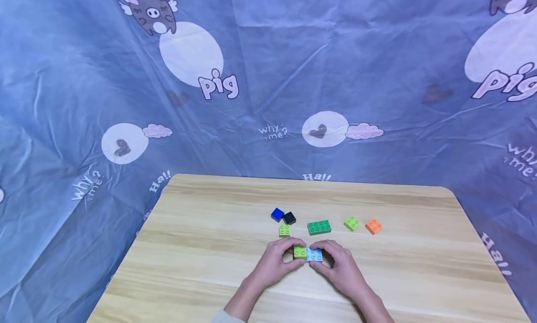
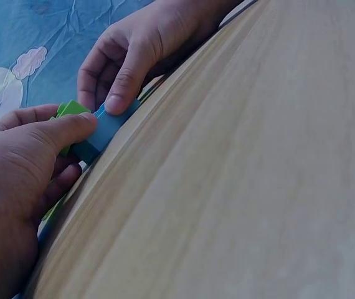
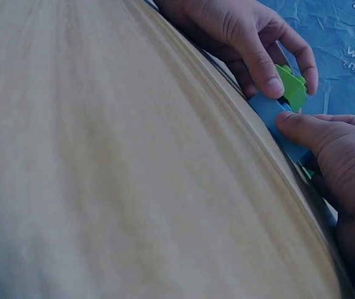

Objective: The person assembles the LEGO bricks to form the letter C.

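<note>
Low over the table's near part, my two hands hold a light blue brick (image 1: pixel 315 255) with a lime green brick (image 1: pixel 299 253) on its left end. My left hand (image 1: pixel 274 260) pinches the lime brick's end between thumb and fingers. At the opposite end, my right hand (image 1: pixel 341 263) grips the blue brick, thumb on its near side. Seen from the left wrist, the lime brick (image 2: pixel 73 109) sits higher than the blue brick (image 2: pixel 108 126). The right wrist view shows the left thumb at the joint of the two bricks. Fingers hide their far sides.
Beyond the hands on the wooden table (image 1: pixel 201 248) lie a blue brick (image 1: pixel 277 214), a black brick (image 1: pixel 289 218), a lime brick (image 1: pixel 284 230), a long green brick (image 1: pixel 319 227), another lime brick (image 1: pixel 351 223) and an orange brick (image 1: pixel 373 226). Patterned blue cloth (image 1: pixel 268 80) hangs behind.
</note>
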Tool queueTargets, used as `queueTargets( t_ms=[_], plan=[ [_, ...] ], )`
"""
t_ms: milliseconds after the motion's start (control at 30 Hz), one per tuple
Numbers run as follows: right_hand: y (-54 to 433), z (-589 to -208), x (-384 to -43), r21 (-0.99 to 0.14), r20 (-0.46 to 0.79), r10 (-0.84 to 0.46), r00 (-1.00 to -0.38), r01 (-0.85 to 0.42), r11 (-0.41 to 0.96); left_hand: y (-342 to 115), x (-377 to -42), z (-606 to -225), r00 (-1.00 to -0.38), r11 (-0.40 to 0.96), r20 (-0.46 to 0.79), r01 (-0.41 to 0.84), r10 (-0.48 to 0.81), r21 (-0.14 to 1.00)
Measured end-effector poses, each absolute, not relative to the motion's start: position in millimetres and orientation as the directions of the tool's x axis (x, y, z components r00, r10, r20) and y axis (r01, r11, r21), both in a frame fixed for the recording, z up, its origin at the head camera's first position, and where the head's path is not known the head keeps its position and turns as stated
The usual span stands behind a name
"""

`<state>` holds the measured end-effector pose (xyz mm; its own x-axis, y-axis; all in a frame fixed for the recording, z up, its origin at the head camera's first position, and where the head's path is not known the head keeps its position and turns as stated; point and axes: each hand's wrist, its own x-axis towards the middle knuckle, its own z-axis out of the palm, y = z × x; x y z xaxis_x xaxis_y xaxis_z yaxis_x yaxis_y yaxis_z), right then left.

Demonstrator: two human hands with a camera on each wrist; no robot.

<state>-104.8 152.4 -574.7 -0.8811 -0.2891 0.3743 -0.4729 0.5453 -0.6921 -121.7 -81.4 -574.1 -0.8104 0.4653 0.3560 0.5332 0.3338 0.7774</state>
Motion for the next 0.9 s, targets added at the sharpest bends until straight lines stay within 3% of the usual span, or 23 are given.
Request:
queueTargets(
  t_ms=[300, 900],
  plan=[
    [153.4, -573.7, -104.5, -0.713, 0.334, -0.284, -0.899, -0.438, 0.547, -81.7, -121.8, -573.3, -0.799, 0.288, 0.365, 0.535, 0.477, 0.794],
    [153.3, -573.6, -106.6, -0.699, 0.367, -0.285, -0.886, -0.464, 0.544, -76.8, -121.6, -571.1, -0.788, 0.326, 0.41, 0.579, 0.46, 0.747]
  ],
)
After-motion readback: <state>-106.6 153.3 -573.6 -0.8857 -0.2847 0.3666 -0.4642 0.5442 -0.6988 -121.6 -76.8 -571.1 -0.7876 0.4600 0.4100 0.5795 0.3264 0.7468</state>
